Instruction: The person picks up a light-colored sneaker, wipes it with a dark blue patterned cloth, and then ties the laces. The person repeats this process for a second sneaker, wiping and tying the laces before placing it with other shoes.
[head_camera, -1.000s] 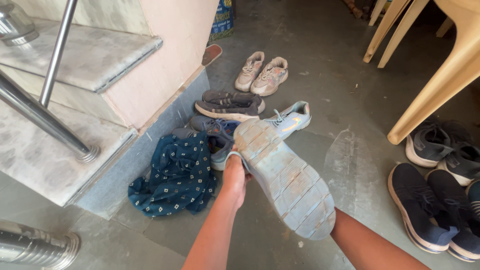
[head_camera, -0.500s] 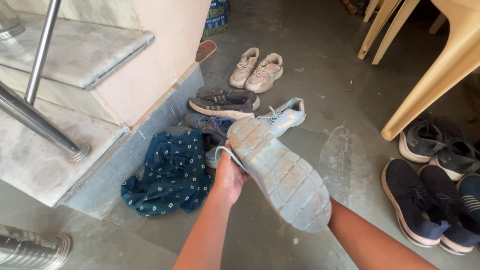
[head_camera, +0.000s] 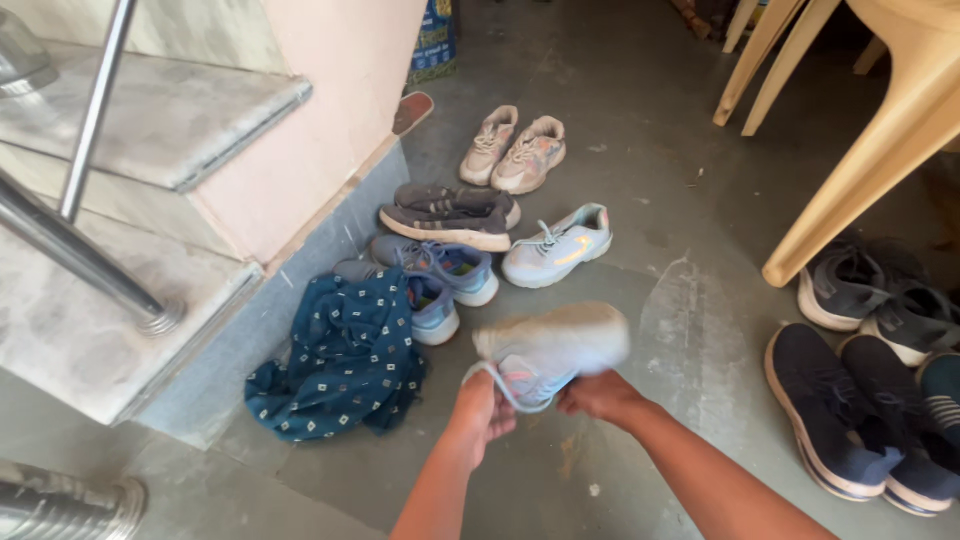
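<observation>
Both my hands hold a light blue sneaker (head_camera: 552, 348), blurred by motion, low over the grey floor. My left hand (head_camera: 482, 410) grips it at the lace end, and a lace loops over the fingers. My right hand (head_camera: 598, 393) grips it from underneath on the right. Its matching sneaker (head_camera: 557, 246) lies on the floor just beyond.
A dark blue patterned cloth (head_camera: 340, 358) lies by the stone steps (head_camera: 90, 330) at left. Grey and blue sneakers (head_camera: 440, 275) and a beige pair (head_camera: 512, 150) line the wall. Dark shoes (head_camera: 860, 400) sit at right under cream plastic chair legs (head_camera: 850, 170).
The sneaker was held sole-up and tilted toward me; now it has swung down and turned, its sole no longer showing. My right hand has come into view under it.
</observation>
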